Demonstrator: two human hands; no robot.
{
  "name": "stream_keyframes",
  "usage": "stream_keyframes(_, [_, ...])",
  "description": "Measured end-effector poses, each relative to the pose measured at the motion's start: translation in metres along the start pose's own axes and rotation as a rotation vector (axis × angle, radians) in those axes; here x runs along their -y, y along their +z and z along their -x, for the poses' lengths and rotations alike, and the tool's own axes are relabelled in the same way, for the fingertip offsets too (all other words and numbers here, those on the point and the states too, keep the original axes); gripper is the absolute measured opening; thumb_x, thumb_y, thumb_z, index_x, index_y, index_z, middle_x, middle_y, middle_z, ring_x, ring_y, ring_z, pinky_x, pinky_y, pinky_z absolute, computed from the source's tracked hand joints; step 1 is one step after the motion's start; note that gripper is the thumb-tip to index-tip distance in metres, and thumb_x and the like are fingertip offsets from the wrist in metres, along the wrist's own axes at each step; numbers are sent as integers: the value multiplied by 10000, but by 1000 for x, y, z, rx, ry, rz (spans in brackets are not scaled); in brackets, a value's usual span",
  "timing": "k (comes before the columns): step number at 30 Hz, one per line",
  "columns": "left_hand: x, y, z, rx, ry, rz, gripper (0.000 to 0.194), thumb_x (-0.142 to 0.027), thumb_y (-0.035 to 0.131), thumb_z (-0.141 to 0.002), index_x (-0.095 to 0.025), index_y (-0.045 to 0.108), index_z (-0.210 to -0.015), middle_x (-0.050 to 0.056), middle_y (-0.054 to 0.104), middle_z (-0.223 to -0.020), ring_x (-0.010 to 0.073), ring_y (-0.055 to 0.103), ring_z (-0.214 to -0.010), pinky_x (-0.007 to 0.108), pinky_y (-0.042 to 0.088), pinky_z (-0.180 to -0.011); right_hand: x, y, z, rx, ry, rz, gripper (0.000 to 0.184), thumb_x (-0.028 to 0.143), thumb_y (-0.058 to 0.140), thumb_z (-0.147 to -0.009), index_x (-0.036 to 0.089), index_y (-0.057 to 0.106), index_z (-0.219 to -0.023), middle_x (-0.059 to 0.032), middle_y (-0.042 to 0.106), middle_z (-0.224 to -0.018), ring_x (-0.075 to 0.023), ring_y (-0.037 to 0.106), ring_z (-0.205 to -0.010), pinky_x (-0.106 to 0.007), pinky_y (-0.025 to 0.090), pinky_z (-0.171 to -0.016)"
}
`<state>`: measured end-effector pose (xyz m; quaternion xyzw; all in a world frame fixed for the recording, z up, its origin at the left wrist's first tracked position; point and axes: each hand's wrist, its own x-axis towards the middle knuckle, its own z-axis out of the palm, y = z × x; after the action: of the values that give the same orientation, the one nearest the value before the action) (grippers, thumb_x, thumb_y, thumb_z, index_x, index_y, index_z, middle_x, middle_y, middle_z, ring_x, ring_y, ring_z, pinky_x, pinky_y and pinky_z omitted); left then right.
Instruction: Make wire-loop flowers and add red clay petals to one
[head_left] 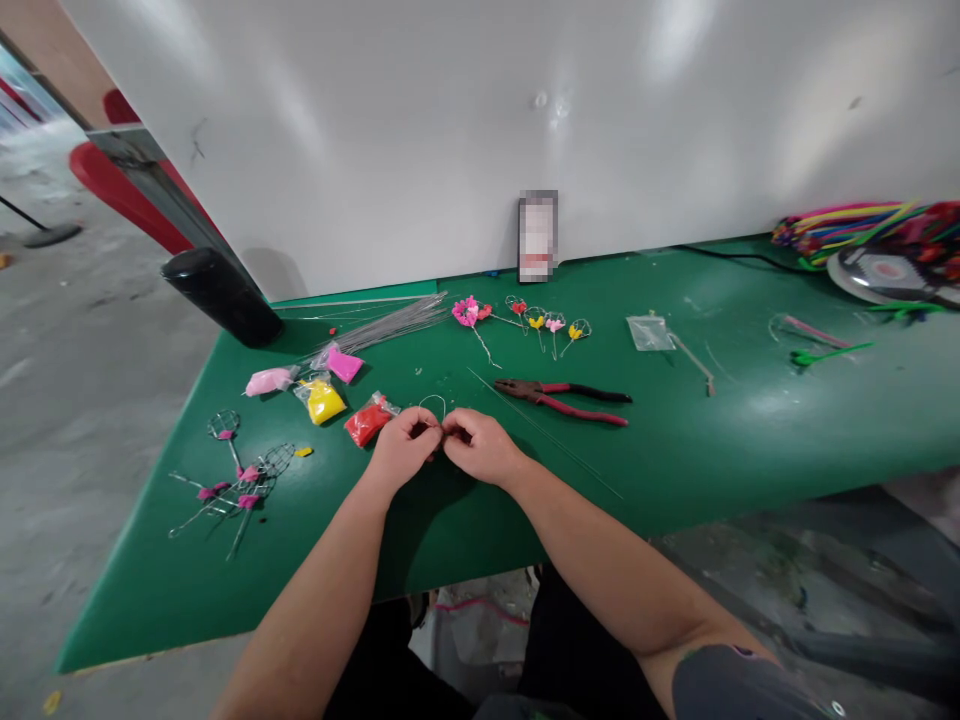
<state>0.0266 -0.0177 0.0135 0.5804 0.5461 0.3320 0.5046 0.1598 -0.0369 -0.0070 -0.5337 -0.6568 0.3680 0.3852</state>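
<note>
My left hand and my right hand meet over the green table, fingertips pinched close together. Between them they grip a thin wire, whose loop rises above the fingertips; the rest of it is hidden by the fingers. Just left of my left hand lies a packet of red clay-like material. Right of my right hand are pliers with red and black handles, jaws toward the left. A straight length of wire runs diagonally across the table beside my right hand.
Packets of yellow and pink material lie left, near a bundle of wires. Wire shapes with pink pieces rest at front left. Small wire flowers and a phone stand toward the white panel. Colourful pipe cleaners lie far right.
</note>
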Motion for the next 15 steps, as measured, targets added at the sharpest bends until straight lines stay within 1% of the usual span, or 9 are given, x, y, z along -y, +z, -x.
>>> stream_keyframes(5, [-1,1,0,-6,-33,27,38,-171,510,-591,-177,499,-627,-74,497,-458,73,482,-414,190,401,-426,0,-1,0,-10,-18,-13,91,155,456,-697,190,537,-675,28,527,-643,-87,457,-596,-204,351,-561])
stream_keyframes(11, [0,0,0,-1,-37,73,52,-182,528,-592,-173,497,-633,-74,505,-461,67,484,-409,187,406,-433,-3,2,-1,23,12,11,41,171,515,-659,192,534,-689,40,510,-621,-85,457,-572,-199,339,-528])
stream_keyframes(15, [1,0,-1,21,-45,70,49,-199,526,-601,-175,495,-631,-67,519,-481,75,503,-416,197,418,-441,-3,2,-1,19,25,35,34,192,528,-670,193,532,-703,33,524,-653,-88,467,-595,-201,339,-540])
